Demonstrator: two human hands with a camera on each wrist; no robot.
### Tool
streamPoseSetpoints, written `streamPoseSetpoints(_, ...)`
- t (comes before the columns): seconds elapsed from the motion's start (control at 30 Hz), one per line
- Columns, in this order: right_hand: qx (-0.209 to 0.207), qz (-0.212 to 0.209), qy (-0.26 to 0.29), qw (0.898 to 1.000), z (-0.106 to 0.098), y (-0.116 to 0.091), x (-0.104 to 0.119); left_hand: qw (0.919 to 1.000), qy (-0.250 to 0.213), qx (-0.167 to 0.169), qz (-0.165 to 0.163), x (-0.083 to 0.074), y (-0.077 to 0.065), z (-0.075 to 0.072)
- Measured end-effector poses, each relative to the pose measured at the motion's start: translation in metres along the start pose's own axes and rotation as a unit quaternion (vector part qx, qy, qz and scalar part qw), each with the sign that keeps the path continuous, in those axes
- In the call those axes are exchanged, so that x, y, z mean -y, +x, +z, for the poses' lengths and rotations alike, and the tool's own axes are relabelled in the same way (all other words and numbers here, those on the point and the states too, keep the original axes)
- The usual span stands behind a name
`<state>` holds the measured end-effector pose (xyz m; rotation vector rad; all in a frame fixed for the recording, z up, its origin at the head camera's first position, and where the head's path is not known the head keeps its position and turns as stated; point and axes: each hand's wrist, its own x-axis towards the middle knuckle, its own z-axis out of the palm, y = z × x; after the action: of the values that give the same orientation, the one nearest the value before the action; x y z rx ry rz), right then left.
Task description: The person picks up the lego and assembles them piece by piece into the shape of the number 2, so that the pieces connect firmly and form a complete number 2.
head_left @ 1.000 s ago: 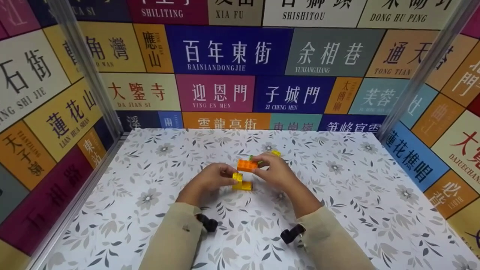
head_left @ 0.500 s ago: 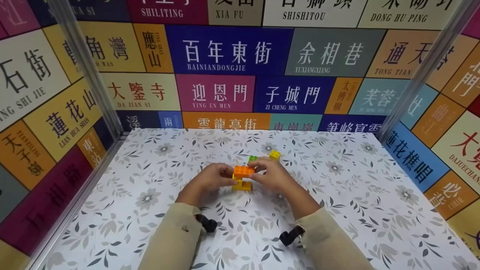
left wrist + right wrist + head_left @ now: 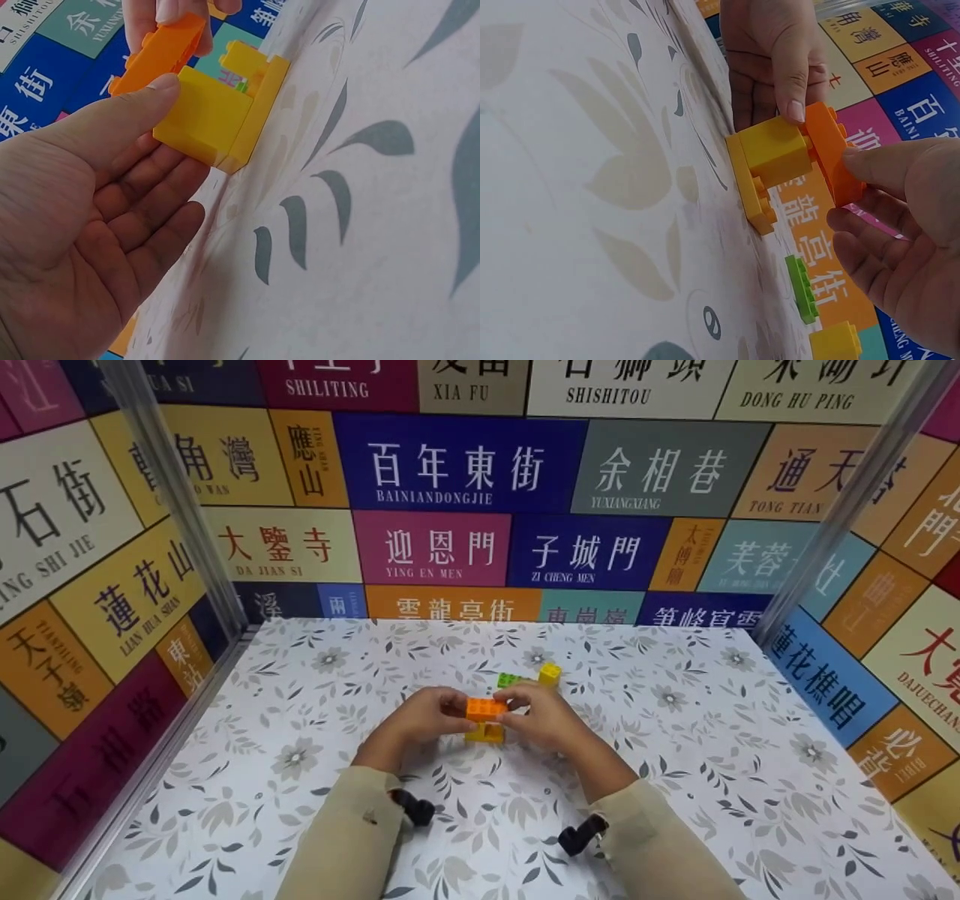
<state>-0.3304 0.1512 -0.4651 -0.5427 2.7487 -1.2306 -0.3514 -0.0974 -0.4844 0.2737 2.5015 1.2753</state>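
My left hand point(image 3: 421, 718) pinches a tall yellow building block point(image 3: 204, 112) between thumb and fingers. That block stands at one end of a flat yellow brick point(image 3: 748, 184), which lies on the table. In my right hand point(image 3: 546, 718) is an orange brick point(image 3: 486, 709), held at its right end between thumb and fingers. The orange brick sits over the yellow block's top, slightly tilted. A yellow stud shows between them in the right wrist view, so they do not look fully pressed together. Its free end overhangs the flat brick.
Behind my right hand a green brick point(image 3: 510, 680) lies on the flower-patterned table cover point(image 3: 300, 825). Beside it stands another yellow block point(image 3: 550, 674). Walls printed with street names point(image 3: 457, 465) enclose the table at the back and both sides.
My right hand has brought the orange brick left and down onto the yellow block. The green brick and far yellow block show more now. The left hand has stayed nearly still.
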Motion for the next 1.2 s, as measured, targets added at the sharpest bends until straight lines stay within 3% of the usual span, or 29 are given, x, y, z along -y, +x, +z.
streamPoseSetpoints(0.43,-0.002,0.011,-0.006,1.0,0.001,-0.0004,0.0019,0.9985,-0.045,-0.015,0.028,-0.0027,-0.005,-0.0021)
streamPoseSetpoints(0.93,-0.001,0.0,-0.012,1.0,0.0016,-0.0013,0.0027,0.9981,-0.042,-0.017,0.042,-0.002,-0.0038,-0.0016)
streamPoseSetpoints(1.2,0.001,0.009,-0.007,1.0,0.002,-0.0007,0.0022,0.9982,-0.05,-0.016,0.031,-0.0016,-0.0034,-0.0015)
